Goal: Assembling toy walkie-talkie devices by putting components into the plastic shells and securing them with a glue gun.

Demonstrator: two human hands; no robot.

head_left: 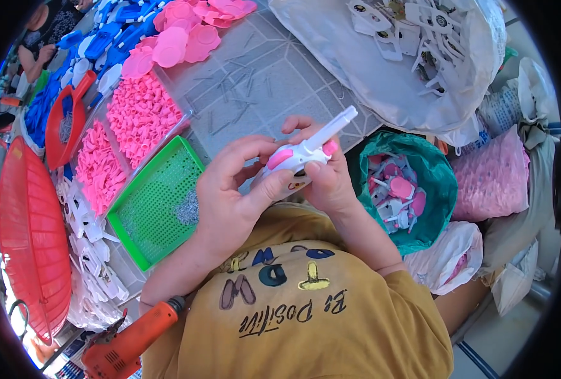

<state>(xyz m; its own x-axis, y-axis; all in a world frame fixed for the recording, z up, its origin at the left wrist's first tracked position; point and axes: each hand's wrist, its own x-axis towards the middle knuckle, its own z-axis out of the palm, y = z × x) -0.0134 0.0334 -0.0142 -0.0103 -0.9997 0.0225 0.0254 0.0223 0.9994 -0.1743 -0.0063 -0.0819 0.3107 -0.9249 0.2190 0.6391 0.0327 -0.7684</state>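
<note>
Both hands grip the toy (302,153); left hand (230,196) pinches its pink end; right hand (328,180) wraps the middle; its white stick points up-right.

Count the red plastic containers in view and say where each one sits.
2. A big red basket lies at the far left edge. A smaller red scoop sits above it, left of the pink parts. More may be hidden beyond the frame's rim.
</note>
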